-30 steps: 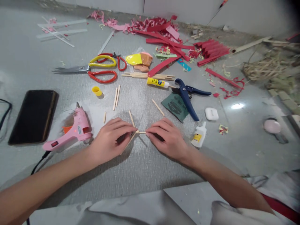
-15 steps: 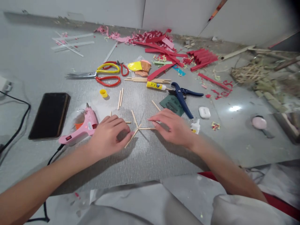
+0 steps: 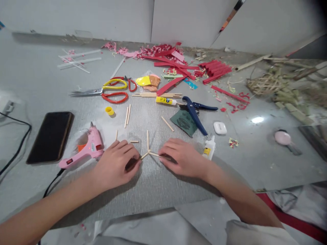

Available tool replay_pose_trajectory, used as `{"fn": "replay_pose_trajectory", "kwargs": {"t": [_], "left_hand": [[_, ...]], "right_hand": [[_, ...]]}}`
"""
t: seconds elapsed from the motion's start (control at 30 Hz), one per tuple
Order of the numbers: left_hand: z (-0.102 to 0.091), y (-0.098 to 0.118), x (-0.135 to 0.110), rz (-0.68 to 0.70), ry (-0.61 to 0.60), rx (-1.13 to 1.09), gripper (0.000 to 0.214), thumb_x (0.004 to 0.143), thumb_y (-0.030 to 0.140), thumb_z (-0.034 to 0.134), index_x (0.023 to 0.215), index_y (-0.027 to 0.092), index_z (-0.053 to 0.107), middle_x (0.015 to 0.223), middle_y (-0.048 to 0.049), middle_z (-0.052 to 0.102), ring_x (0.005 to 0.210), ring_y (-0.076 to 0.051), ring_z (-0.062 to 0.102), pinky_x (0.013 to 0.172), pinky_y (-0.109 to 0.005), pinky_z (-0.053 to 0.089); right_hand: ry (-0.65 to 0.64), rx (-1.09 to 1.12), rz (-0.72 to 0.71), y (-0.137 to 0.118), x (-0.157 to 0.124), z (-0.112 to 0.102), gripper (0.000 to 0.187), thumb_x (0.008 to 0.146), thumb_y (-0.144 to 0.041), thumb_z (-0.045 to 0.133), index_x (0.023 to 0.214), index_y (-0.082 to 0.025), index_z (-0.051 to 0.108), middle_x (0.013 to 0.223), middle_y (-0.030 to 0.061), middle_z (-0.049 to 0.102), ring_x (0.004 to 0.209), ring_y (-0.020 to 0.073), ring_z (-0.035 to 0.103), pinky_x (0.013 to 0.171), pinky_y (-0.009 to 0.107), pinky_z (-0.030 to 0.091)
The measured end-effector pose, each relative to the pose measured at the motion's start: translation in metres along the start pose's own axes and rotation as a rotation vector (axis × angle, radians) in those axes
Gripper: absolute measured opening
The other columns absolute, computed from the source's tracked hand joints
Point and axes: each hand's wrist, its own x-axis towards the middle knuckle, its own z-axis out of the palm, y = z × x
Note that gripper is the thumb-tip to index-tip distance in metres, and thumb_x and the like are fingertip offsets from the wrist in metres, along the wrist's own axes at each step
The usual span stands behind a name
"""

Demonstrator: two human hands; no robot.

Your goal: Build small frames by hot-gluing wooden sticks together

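Three short wooden sticks meet at one end in a Y-shaped piece [image 3: 147,140]. One arm of it points away from me. My left hand [image 3: 118,164] pinches the lower left arm between thumb and fingers. The right arm is pinched by my right hand [image 3: 182,158], which hides its outer end. Loose near my left fingers lie a short stick [image 3: 134,141] and another stick [image 3: 117,135]. A pink hot glue gun [image 3: 93,144] rests just left of my left hand. Beyond my right hand, a single stick [image 3: 167,124] lies beside a dark green sandpaper-like sheet [image 3: 185,121].
A phone [image 3: 51,136] lies at left. Scissors [image 3: 102,92], a yellow cap [image 3: 109,110], a glue stick [image 3: 166,100] and blue-handled cutters [image 3: 195,115] lie beyond my hands. A white glue bottle [image 3: 209,148] is beside my right wrist. Red paper strips [image 3: 176,64] cover the back.
My right fingers have closed on the right stick, and my left fingers on the lower left one. The Y-shaped piece has turned slightly; its far arm now points straighter away. The view has tilted up.
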Motion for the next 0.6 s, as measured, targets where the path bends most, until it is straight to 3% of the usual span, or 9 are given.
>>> {"fn": "replay_pose_trajectory", "kwargs": {"t": [0.3,0.6], "left_hand": [[0.013,-0.001,0.002,-0.007,0.122,-0.102,0.005,0.102,0.025,0.063,0.103,0.020,0.064,0.100,-0.0060,0.073,0.095,-0.026,0.064,0.083,-0.042,0.049],[0.016,-0.001,0.007,0.000,0.192,-0.141,0.006,0.100,0.024,0.066,0.102,0.022,0.071,0.098,-0.0056,0.077,0.090,-0.025,0.066,0.083,-0.041,0.052]], "right_hand": [[0.227,-0.007,-0.005,0.003,0.005,0.019,0.014,0.105,-0.027,0.062,0.107,-0.017,0.071,0.096,0.0071,0.075,0.091,0.0238,0.064,0.087,0.039,0.049],[0.318,0.058,-0.064,-0.002,0.014,0.025,0.015,0.107,-0.027,0.061,0.113,-0.019,0.072,0.100,0.0060,0.077,0.092,0.0217,0.067,0.091,0.038,0.051]]}}
